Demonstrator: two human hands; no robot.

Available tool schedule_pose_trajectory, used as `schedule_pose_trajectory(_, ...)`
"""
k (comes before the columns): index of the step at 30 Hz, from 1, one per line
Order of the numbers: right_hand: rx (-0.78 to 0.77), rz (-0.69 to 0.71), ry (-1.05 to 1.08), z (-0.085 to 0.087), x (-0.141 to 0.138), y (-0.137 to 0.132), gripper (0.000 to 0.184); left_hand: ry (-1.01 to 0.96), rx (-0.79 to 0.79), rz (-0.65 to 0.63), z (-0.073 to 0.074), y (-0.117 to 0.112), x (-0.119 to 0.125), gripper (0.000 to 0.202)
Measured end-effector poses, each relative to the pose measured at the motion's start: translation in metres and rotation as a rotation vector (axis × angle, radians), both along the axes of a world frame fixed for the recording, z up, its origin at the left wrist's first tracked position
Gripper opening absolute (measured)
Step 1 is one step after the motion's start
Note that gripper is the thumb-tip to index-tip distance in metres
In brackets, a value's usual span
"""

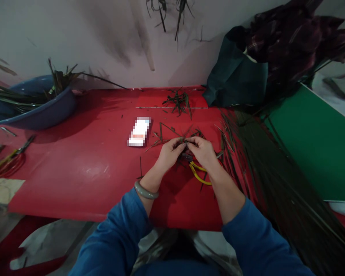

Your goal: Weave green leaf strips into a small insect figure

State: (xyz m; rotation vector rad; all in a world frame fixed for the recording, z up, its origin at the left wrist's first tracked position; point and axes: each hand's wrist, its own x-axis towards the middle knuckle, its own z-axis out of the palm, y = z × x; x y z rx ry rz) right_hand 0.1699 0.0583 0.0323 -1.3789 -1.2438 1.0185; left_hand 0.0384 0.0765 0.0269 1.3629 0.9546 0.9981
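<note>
My left hand (170, 153) and my right hand (202, 151) meet over the red table (89, 168), fingers pinched together on a thin dark green leaf strip (185, 142) held between them. Under my right hand lie yellow-handled scissors (199, 173). Loose leaf strips and trimmings (166, 136) are scattered just beyond my fingers. A grey-green bangle (145, 191) is on my left wrist.
A blue basin (37, 109) with long leaves stands at the far left. Red-handled scissors (10, 161) lie at the left edge. A small white packet (139, 132) lies mid-table. A large bundle of long leaf strips (276, 176) runs down the right; dark bags (238, 73) sit behind it.
</note>
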Motion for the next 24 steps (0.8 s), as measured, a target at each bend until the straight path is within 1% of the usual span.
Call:
schedule_pose_trajectory(3, 0.008, 0.034, -0.038, 0.0059, 0.0003, -0.0022, 0.019, -0.080, -0.099, -0.066, 0.0006, 0.0001, -0.0002, 0.022)
schedule_pose_trajectory(7, 0.053, 0.066, -0.112, 0.0073, 0.0020, -0.0021, 0.021, -0.166, -0.194, -0.045, 0.0016, -0.0008, 0.0000, 0.021)
schedule_pose_trajectory(13, 0.110, 0.074, -0.246, 0.0034, 0.0054, -0.0007, 0.024, -0.269, -0.310, -0.027, 0.0037, -0.0024, 0.0003, 0.023)
schedule_pose_trajectory(18, 0.144, 0.088, -0.295, 0.0068, 0.0055, -0.0024, 0.024, -0.315, -0.332, -0.052, 0.0054, -0.0035, -0.0007, 0.021)
schedule_pose_trajectory(24, 0.171, 0.103, -0.325, 0.0124, 0.0058, -0.0037, 0.022, -0.303, -0.340, -0.048, 0.0082, -0.0039, -0.0003, 0.018)
